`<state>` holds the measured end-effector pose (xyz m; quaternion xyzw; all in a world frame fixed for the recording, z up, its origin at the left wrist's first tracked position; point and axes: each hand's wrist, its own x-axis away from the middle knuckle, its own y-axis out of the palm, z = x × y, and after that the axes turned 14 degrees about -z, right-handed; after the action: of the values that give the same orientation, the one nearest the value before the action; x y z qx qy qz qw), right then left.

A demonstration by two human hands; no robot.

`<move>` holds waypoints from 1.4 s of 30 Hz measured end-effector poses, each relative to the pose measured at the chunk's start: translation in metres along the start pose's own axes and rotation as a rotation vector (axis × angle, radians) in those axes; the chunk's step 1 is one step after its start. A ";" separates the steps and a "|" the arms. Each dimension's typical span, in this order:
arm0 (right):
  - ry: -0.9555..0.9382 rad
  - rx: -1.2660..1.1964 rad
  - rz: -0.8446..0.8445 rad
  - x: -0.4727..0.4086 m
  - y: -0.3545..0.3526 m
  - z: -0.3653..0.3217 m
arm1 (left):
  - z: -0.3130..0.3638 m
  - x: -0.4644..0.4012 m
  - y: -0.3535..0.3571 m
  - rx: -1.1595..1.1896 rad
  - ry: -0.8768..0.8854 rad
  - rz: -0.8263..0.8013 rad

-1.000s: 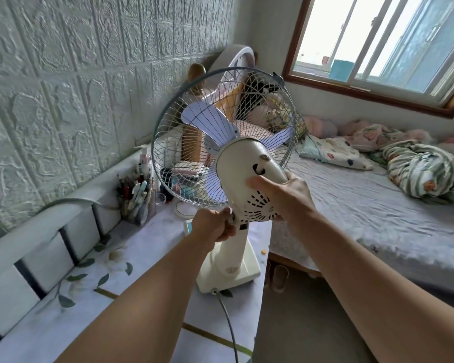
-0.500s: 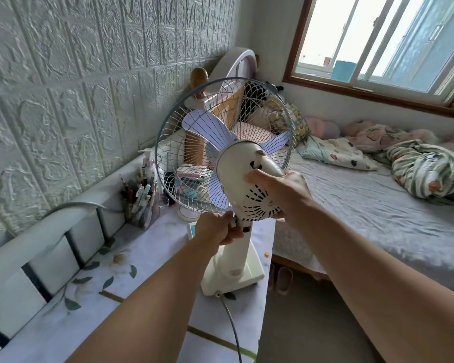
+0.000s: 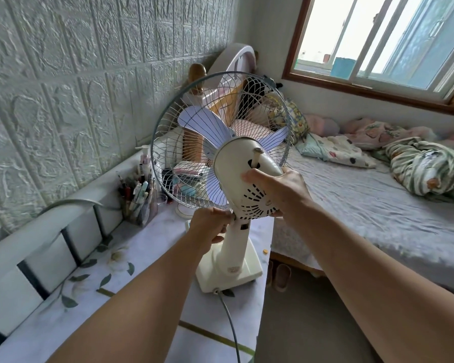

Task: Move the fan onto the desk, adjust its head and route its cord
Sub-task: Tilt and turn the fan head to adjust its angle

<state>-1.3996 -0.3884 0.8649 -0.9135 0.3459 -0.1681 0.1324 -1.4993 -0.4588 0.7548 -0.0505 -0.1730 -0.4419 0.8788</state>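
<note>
A cream table fan (image 3: 237, 179) with pale blue blades and a wire cage stands on the desk (image 3: 76, 297), its square base (image 3: 247, 268) near the desk's right edge. My right hand (image 3: 281, 189) wraps the back of the motor housing, thumb lying just below the knob on top. My left hand (image 3: 210, 226) pinches the joint at the neck, just under the housing. The head faces away from me, toward the far wall. A grey cord (image 3: 230, 326) leaves the rear of the base and runs toward me over the desk.
A pen holder (image 3: 139, 203) full of pens and small bottles stand at the back of the desk by the textured wall. A bed (image 3: 364, 205) with crumpled bedding lies right of the desk. Slippers (image 3: 281, 277) sit on the floor between them.
The fan head has tilted down a little, so the top knob now shows more. Both hands keep their grip on the housing and the neck.
</note>
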 end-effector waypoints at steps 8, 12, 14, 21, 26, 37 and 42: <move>0.001 -0.002 0.002 0.001 0.001 0.001 | -0.004 -0.007 -0.002 -0.571 0.309 0.151; 0.003 -0.010 -0.012 -0.001 0.000 0.001 | -0.004 -0.004 -0.009 -0.019 0.005 0.026; 0.001 -0.003 -0.009 -0.002 0.001 0.001 | -0.006 -0.004 -0.010 0.117 -0.068 -0.088; 0.001 -0.001 0.000 -0.001 0.002 0.001 | -0.003 -0.011 -0.002 -0.602 0.332 0.150; -0.002 0.000 0.004 -0.002 0.001 0.003 | 0.000 -0.008 -0.007 0.041 -0.002 -0.020; -0.007 -0.003 0.004 -0.004 0.000 0.004 | -0.011 -0.013 -0.001 -0.667 0.405 0.173; -0.019 0.000 -0.003 -0.003 0.000 0.005 | -0.011 -0.004 -0.008 0.202 -0.110 -0.005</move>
<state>-1.3994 -0.3852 0.8595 -0.9155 0.3433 -0.1597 0.1356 -1.5047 -0.4634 0.7426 0.0145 -0.2645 -0.4211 0.8675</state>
